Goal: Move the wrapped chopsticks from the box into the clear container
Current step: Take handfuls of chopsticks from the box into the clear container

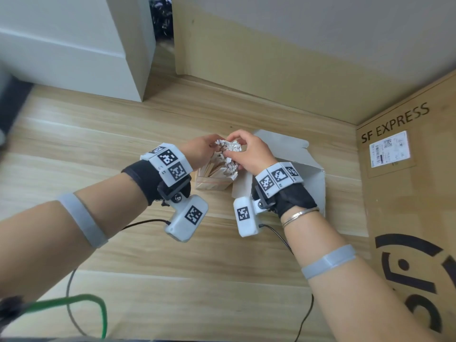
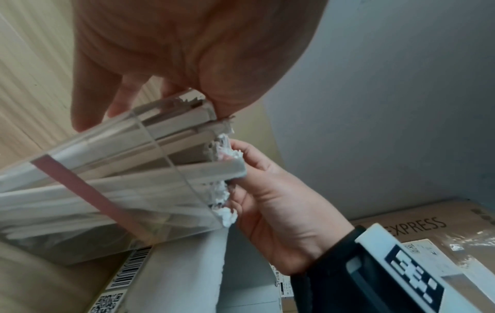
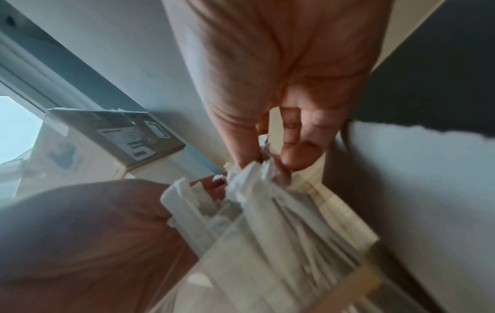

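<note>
Right now both hands work at the mouth of the clear container (image 2: pixel 112 190), which stands on the wooden floor (image 1: pixel 123 134) just beside the open white box (image 1: pixel 296 159). The wrapped chopsticks (image 2: pixel 187 146) already sit bunched inside it, their crumpled paper ends sticking out past the rim. The right hand (image 1: pixel 249 154) has its fingers curled round those paper ends and pinches them; the left hand (image 1: pixel 199 150) is at the far side of the same bundle, thumb against the top sticks at the rim, fingers lying fairly straight, so it seems to steady more than grip. Whether any chopsticks remain in the box cannot be told, as the hands and flap hide its inside. The step looks like settling the bundle down. To do it well, I would keep the left hand bracing the container so it does not tip, press the sticks along their length rather than sideways, and ease off the thin wrappers, which would tear or bunch under a hard pinch.
</note>
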Demonstrator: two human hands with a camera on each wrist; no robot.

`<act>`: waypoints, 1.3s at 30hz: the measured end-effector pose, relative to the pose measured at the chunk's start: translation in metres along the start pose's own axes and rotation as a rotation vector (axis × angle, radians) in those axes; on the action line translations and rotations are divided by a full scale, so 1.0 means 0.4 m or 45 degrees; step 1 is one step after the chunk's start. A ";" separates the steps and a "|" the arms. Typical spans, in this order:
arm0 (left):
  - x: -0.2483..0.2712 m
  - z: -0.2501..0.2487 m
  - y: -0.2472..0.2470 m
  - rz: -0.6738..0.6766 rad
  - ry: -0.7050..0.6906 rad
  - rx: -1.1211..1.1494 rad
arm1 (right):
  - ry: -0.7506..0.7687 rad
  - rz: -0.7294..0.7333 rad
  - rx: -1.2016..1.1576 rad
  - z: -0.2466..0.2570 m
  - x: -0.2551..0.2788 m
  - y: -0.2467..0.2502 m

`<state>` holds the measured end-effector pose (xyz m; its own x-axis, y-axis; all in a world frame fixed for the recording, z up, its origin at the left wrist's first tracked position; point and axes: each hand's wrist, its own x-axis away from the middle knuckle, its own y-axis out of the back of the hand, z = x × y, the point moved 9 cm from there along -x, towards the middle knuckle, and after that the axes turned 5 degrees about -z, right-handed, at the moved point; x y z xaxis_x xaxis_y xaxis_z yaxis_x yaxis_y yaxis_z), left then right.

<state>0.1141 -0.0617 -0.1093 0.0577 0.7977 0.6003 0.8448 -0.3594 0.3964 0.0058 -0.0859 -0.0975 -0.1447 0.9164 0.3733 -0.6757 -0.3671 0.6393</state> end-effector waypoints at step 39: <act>0.000 -0.056 0.049 -0.085 -0.170 -0.384 | 0.140 0.214 0.221 0.026 0.003 0.038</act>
<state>0.1186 -0.0796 -0.0860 0.0937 0.8735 0.4777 0.6549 -0.4155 0.6313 0.0029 -0.0921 -0.0801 -0.3286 0.8485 0.4147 -0.5026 -0.5289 0.6839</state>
